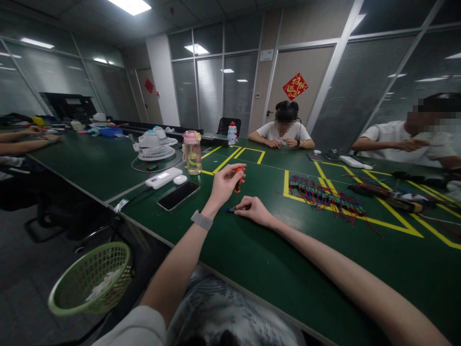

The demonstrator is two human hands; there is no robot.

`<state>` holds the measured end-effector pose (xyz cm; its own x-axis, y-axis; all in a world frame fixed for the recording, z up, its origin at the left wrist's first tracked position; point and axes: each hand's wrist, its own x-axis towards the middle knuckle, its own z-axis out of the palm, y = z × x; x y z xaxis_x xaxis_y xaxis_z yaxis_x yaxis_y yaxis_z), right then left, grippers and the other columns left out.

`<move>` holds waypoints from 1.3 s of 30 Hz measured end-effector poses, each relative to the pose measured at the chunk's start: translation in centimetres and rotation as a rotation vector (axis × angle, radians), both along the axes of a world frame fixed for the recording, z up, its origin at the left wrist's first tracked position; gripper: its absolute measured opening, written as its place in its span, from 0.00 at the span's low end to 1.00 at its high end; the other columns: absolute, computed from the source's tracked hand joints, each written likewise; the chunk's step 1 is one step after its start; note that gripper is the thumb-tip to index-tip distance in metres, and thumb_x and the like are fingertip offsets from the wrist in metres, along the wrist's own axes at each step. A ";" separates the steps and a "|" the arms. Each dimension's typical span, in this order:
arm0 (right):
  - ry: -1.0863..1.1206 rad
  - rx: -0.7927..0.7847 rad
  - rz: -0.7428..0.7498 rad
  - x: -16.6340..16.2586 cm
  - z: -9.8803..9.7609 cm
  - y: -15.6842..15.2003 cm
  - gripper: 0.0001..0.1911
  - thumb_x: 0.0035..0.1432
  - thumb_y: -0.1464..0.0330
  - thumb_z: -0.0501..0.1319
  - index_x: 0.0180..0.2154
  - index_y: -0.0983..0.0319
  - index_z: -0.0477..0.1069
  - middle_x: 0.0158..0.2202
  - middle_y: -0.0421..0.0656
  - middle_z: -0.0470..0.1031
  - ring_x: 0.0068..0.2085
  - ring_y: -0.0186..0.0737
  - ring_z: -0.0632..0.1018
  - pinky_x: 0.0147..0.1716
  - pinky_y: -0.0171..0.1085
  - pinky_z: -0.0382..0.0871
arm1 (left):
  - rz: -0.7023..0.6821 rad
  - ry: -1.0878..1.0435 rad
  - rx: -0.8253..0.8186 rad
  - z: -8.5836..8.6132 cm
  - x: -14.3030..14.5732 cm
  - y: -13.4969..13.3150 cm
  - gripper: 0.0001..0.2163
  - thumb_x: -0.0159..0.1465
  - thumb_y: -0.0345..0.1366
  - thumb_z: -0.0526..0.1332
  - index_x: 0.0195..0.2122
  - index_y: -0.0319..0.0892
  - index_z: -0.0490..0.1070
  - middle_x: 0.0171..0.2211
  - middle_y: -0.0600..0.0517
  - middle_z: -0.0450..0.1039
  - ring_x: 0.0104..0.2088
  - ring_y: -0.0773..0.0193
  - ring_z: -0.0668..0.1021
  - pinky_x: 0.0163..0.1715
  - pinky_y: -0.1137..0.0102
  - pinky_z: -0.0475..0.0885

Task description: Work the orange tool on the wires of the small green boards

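Fingers of my left hand (226, 183) are closed around the orange and black handle of a screwdriver (238, 185), which stands upright with its shaft pointing down. Just below its tip lies a small circuit board (229, 210) with a dark blue wire or edge, close to the green table surface. My right hand (252, 210) pinches the right end of this board between thumb and fingers. Part of the board is hidden by the fingertips, and the exact spot where the tip meets it is too small to tell. A grey watch band circles my left wrist.
Right of my hands lies a row of wired circuit boards (327, 196). On the left are a phone (179, 195), a white power bank (164, 178), a pink-lidded bottle (192, 153) and white fans (155, 146). A green basket (91, 278) stands below. Co-workers sit around the table.
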<state>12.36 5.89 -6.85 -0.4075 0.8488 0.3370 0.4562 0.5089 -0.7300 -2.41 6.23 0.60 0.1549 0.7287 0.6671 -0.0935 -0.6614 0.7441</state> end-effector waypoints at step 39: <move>0.022 0.017 -0.008 0.0 -0.4 0.0 0.08 0.46 0.68 0.67 0.31 0.63 0.79 0.26 0.40 0.68 0.27 0.32 0.69 0.27 0.33 0.63 | 0.200 0.031 0.087 0.0 -0.5 -0.4 0.06 0.57 0.37 0.64 0.35 0.43 0.75 0.37 0.50 0.70 0.37 0.64 0.73 0.39 0.67 0.71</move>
<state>12.31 5.86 -7.22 -0.3931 0.8462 0.3598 0.4443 0.5174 -0.7314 -2.94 5.87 0.59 0.0348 0.6865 0.7263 0.0677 -0.7267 0.6836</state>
